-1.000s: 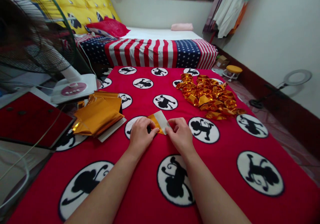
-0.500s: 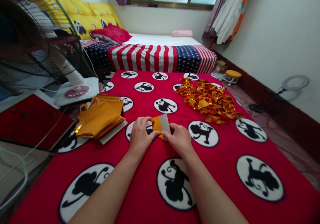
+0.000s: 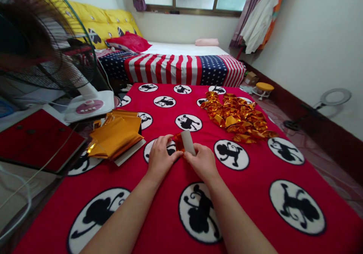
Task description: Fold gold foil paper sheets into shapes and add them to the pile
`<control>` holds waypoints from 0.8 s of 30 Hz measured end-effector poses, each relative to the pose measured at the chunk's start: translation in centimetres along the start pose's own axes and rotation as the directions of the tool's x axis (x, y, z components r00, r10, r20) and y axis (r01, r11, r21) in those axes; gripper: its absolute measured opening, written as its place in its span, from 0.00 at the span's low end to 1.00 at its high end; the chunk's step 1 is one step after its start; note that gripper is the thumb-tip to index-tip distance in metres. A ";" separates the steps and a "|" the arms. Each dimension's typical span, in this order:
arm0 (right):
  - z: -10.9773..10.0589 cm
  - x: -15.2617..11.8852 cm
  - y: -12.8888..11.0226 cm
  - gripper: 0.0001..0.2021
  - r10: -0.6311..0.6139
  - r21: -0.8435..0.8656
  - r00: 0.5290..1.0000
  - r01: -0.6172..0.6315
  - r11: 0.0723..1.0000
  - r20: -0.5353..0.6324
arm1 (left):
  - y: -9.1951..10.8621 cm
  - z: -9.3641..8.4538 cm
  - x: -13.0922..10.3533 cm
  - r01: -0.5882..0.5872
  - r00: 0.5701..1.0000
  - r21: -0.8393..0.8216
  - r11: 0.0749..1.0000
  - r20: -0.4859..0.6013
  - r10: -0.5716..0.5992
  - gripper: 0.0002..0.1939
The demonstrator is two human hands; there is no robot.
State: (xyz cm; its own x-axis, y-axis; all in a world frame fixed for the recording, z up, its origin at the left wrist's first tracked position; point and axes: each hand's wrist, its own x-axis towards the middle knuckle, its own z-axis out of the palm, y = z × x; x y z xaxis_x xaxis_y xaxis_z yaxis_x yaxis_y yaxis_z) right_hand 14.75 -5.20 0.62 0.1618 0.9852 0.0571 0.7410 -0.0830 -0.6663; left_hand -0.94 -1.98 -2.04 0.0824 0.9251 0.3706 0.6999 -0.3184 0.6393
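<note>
Between my two hands is a small sheet of gold foil paper (image 3: 188,142), partly folded, with a pale grey backing strip facing up and a darker orange face on its left. My left hand (image 3: 162,153) pinches its left edge with thumb and fingers. On the right side my right hand (image 3: 202,160) grips it, thumb near the other thumb. The paper is just above the red cloth (image 3: 170,208) printed with black monkeys in white circles. A stack of flat gold foil sheets (image 3: 117,134) lies to the left. Folded gold foil pieces (image 3: 235,117) form a heap at the far right.
A fan (image 3: 87,102) with blurred blades stands at the left beside a dark red panel (image 3: 36,138). Behind the cloth is a bed (image 3: 172,66) with a striped cover. A yellow stool (image 3: 264,86) and a ring light (image 3: 336,96) stand on the floor at right.
The paper has turned between my hands: its broad gold face shows less, and a darker orange face now shows beside the grey strip. The whole view has shifted slightly down.
</note>
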 end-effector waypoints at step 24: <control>2.6 -0.5 -1.2 0.12 0.061 0.843 0.997 -0.066 0.534 0.039 | 0.6 -1.2 -0.2 0.282 0.956 -0.605 0.745 0.114 -0.269 0.13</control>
State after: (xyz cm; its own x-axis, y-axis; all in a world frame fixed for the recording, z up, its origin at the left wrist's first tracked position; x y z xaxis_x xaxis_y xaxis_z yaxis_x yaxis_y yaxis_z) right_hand 12.07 -5.17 -0.52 0.1809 0.9834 -0.0125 -0.1647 0.0178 -0.9862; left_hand -1.32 -2.62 -0.93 -0.0291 0.9940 0.1054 0.1153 -0.1014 0.9881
